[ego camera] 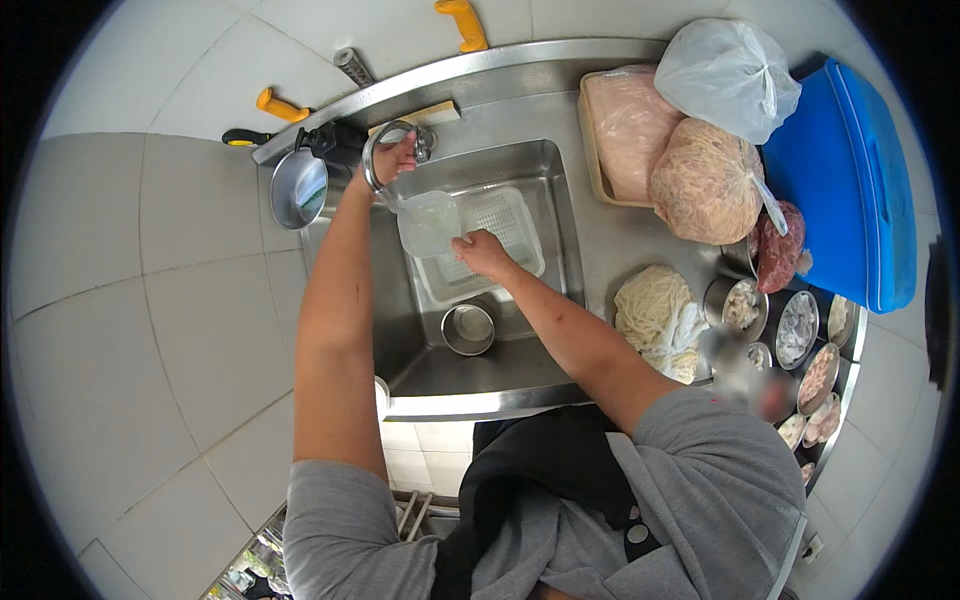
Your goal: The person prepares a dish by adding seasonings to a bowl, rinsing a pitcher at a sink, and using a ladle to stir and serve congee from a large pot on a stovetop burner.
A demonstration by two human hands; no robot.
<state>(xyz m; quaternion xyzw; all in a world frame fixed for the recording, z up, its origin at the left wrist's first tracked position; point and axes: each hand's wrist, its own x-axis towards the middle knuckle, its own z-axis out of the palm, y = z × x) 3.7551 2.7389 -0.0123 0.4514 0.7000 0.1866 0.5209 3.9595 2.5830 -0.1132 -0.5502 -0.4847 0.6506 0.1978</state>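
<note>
At the curved chrome faucet [370, 161], my left hand [391, 161] reaches behind the spout, fingers beside the tap's base. Whether they grip a handle there is hard to see. My right hand [484, 253] holds the edge of a translucent plastic container [429, 225] below the spout. Water runs from the faucet into this container. Under it, a white perforated plastic basket [517, 217] lies in the stainless steel sink [405, 367]. A round metal cup [468, 330] stands on the sink floor, nearer my body.
Right of the sink are a tray of wrapped pale meat [626, 127], tied plastic bags [705, 184], a bag of noodles [656, 311], a blue bin [832, 187] and several metal food pots [796, 326]. Yellow-handled tools [281, 105] and a metal scoop [298, 191] line the back left.
</note>
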